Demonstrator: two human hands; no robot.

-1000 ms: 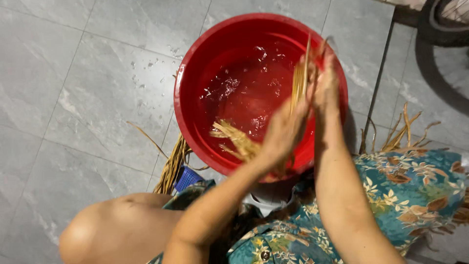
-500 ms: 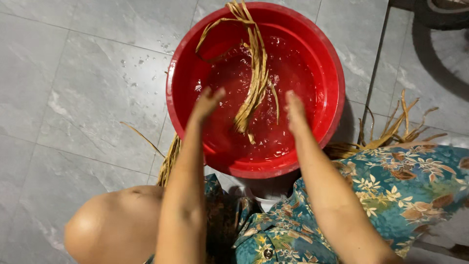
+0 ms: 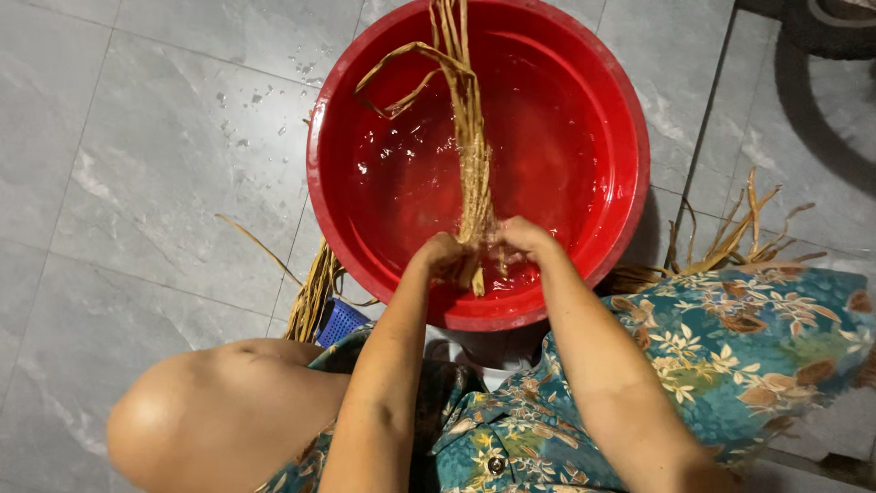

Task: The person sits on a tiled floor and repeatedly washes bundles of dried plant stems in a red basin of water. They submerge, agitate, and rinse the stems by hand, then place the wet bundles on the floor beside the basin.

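A round red basin [image 3: 630, 119] holding shallow water stands on the grey tiled floor. A bundle of wet tan straw strands [image 3: 470, 119] lies lengthwise in it, reaching over the far rim, with one strand looping to the left. My left hand [image 3: 443, 254] and my right hand [image 3: 522, 239] meet at the near end of the bundle, both closed around it just above the water near the basin's front wall.
More dry straw [image 3: 315, 292] lies on the floor left of the basin beside a small blue basket [image 3: 339, 321], and another clump of straw [image 3: 739, 242] lies to the right. My knees, one in a floral teal garment [image 3: 757, 338], flank the basin. A wheel [image 3: 835, 27] is at top right.
The hands were raised with the straw between the palms, then spread apart as the bundle dropped into the water. Now both hands have come together and gripped its near end.
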